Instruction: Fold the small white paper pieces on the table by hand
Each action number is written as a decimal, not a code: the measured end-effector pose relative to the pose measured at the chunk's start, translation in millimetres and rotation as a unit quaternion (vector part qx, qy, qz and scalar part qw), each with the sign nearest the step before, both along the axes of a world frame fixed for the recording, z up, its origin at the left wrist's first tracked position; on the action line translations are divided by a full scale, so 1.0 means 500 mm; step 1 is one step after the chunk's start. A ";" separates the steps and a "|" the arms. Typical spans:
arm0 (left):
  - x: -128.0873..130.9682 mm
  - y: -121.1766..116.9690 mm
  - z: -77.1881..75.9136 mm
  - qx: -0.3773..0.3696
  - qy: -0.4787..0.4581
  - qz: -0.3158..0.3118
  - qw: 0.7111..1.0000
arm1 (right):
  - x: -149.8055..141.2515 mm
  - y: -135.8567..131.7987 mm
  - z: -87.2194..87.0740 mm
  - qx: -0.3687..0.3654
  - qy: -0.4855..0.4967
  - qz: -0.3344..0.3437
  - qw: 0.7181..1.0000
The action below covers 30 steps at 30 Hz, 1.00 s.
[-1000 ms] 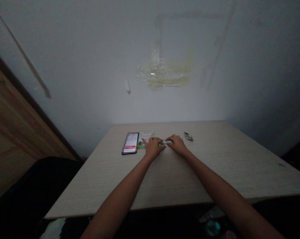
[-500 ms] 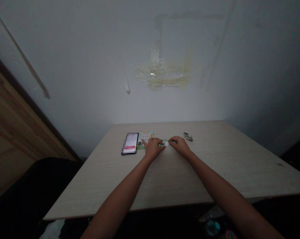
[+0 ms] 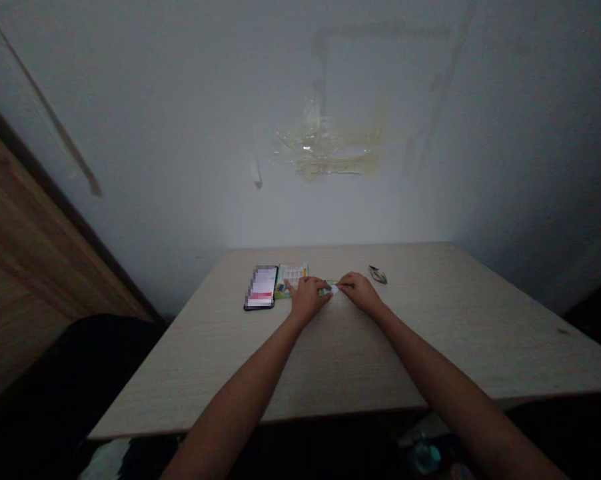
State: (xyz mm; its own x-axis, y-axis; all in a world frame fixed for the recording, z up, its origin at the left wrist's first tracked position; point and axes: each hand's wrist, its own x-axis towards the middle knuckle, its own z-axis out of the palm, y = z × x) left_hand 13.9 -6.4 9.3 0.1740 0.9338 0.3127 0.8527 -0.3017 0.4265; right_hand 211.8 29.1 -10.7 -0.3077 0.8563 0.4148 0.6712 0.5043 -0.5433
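2 hands rest on the pale worktop (image 3: 380, 353), the left hand (image 3: 308, 300) and right hand (image 3: 360, 293) meeting at a small green-and-white paper strip (image 3: 329, 289) lying between them. It looks light and soft, best taken by its ends with the fingertips. Each grip is nearly closed at the strip, but whether it has firm hold is too small to tell. A phone (image 3: 260, 288) and printed card (image 3: 291, 277) lie to the left.
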 end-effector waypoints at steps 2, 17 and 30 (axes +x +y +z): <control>0.000 0.000 0.000 -0.006 0.001 -0.001 1.000 | 0.000 0.001 -0.001 0.000 -0.007 -0.002 1.000; -0.005 0.002 0.000 0.016 0.054 -0.020 0.998 | -0.002 0.001 -0.003 0.006 -0.011 -0.010 1.000; 0.001 -0.002 0.005 0.037 0.068 -0.032 0.996 | -0.002 0.005 -0.009 0.007 -0.007 -0.010 1.000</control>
